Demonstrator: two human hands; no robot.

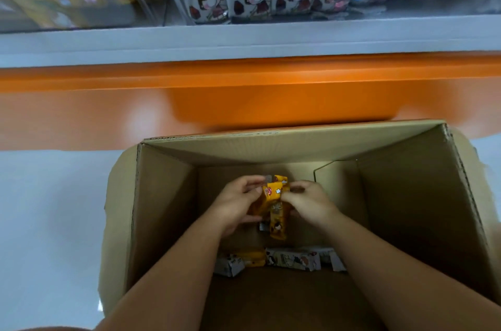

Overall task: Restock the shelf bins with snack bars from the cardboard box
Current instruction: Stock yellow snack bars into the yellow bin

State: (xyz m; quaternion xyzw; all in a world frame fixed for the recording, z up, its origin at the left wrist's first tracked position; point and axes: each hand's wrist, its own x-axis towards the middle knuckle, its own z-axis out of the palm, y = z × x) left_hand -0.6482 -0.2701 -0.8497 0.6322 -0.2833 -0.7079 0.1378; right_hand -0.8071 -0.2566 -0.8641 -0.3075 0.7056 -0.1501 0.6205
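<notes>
Both hands down in the box (162, 195). L hand (233, 206) & R hand (309, 203) pinch a bunch of yellow bars (273, 200), maybe 3, blurry. More bars (292, 258) lie on the bottom.

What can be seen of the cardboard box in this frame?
The cardboard box is plain brown corrugated board, open at the top with its flaps folded outward. It stands upright on a pale floor in front of an orange shelf base. It is nearly empty: a few wrapped bars lie on its bottom. The left hand and right hand reach inside, gripping yellow snack bars; neither visibly touches the walls.
</notes>
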